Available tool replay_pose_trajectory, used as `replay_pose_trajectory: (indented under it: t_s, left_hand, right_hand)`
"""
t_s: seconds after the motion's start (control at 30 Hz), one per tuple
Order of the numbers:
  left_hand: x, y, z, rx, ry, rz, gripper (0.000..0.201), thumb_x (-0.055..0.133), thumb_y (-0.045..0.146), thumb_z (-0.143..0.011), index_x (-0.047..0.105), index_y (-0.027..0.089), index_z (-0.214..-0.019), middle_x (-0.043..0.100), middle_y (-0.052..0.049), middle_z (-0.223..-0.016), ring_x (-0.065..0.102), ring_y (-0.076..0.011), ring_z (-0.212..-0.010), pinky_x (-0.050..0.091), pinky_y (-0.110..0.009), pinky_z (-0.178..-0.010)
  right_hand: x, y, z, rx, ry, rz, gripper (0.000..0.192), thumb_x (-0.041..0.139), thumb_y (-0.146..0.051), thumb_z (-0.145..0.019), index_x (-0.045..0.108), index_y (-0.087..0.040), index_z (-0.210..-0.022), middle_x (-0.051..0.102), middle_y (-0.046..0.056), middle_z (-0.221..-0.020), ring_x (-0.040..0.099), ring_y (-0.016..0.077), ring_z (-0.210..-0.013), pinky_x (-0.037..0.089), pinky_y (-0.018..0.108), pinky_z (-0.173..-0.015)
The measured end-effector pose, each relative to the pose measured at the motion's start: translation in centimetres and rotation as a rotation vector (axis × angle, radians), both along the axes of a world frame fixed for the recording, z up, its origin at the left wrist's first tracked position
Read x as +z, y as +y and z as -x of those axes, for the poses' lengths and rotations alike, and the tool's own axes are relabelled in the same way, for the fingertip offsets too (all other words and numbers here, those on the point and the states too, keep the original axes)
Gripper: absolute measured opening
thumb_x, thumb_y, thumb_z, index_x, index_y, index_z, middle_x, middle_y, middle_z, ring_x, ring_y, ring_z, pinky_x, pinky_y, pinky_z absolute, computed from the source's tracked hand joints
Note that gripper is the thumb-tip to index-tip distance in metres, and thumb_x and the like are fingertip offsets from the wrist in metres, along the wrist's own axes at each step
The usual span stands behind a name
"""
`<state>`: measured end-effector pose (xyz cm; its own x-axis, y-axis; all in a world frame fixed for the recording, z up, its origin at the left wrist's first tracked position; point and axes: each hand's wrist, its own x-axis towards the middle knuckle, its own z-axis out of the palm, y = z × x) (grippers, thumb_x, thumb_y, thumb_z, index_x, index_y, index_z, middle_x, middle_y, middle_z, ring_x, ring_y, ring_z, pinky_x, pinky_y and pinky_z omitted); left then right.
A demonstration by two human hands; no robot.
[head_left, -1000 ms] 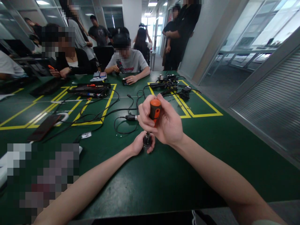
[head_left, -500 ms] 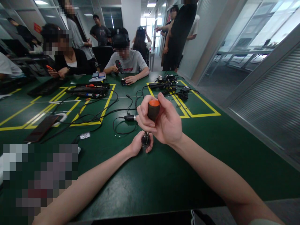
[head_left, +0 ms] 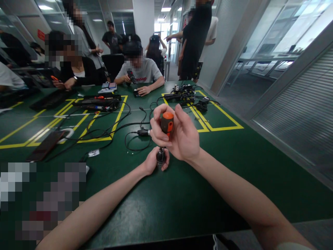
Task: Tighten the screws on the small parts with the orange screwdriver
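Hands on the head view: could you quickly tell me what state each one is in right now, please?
Left hand: closed around a small dark metal part standing on the green table.
Right hand: closed on the orange-and-black screwdriver, upright above that part.

Bare green table (head_left: 234, 166) lies open right of and near the hands, while tangled black cables (head_left: 114, 130) crowd the far left.

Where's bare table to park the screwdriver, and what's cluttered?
Bare green table lies right of the right hand, out to the table edge below the yellow tape box. The strip between the forearms is bare too. It is crowded left and ahead: looping black cables, a dark phone, tools and chargers.
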<state>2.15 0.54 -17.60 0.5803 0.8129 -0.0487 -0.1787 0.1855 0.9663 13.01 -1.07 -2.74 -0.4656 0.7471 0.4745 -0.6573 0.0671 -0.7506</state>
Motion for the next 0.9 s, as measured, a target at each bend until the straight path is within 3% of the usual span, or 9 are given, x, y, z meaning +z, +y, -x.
replay_pose_trajectory:
  t_s: [0.13,0.33,0.5,0.73,0.9]
  left_hand:
    - [-0.03,0.01,0.06,-0.005,0.004,0.004,0.066,0.031,0.067,-0.096,0.057,0.017,-0.062,0.050,-0.002,-0.041,0.044,-0.0144,-0.037,0.036,-0.027,-0.045]
    - [-0.13,-0.01,0.01,0.008,-0.005,0.009,0.061,0.032,0.062,-0.098,0.057,0.017,-0.064,0.050,-0.002,-0.044,0.044,-0.0139,-0.038,0.034,-0.026,-0.044]
    - [-0.15,0.01,0.01,0.006,-0.022,0.008,0.059,0.033,0.060,-0.098,0.056,0.018,-0.064,0.051,-0.002,-0.044,0.045,-0.0139,-0.038,0.035,-0.026,-0.044]
    - [-0.28,0.06,0.06,-0.006,-0.034,-0.002,0.058,0.033,0.056,-0.097,0.058,0.016,-0.062,0.050,-0.002,-0.042,0.045,-0.0134,-0.038,0.035,-0.025,-0.044]
    - [-0.31,0.11,0.01,-0.016,-0.037,-0.003,0.061,0.035,0.060,-0.096,0.058,0.016,-0.060,0.051,-0.003,-0.042,0.046,-0.0139,-0.038,0.034,-0.025,-0.043]
  right_hand:
    - [-0.18,0.00,0.08,-0.029,0.009,-0.023,0.036,0.060,-0.055,-0.100,0.049,-0.023,-0.089,0.044,-0.010,-0.056,0.026,0.0058,-0.040,0.022,0.016,-0.038]
    - [-0.39,0.10,0.16,0.014,-0.056,-0.040,0.048,0.052,-0.066,-0.100,0.048,-0.022,-0.081,0.039,-0.010,-0.053,0.026,0.0056,-0.039,0.021,0.016,-0.036]
    - [-0.42,-0.06,0.14,-0.010,0.009,-0.087,0.035,0.062,-0.056,-0.098,0.049,-0.023,-0.093,0.043,-0.012,-0.053,0.024,0.0052,-0.039,0.023,0.015,-0.037]
    - [-0.45,0.03,0.23,0.035,-0.031,-0.069,0.050,0.052,-0.062,-0.101,0.049,-0.020,-0.074,0.041,-0.009,-0.053,0.026,0.0047,-0.040,0.023,0.016,-0.035]
    - [-0.53,-0.12,0.17,0.030,0.014,-0.073,0.042,0.055,-0.062,-0.100,0.052,-0.021,-0.089,0.036,-0.012,-0.053,0.021,0.0049,-0.040,0.022,0.014,-0.037]
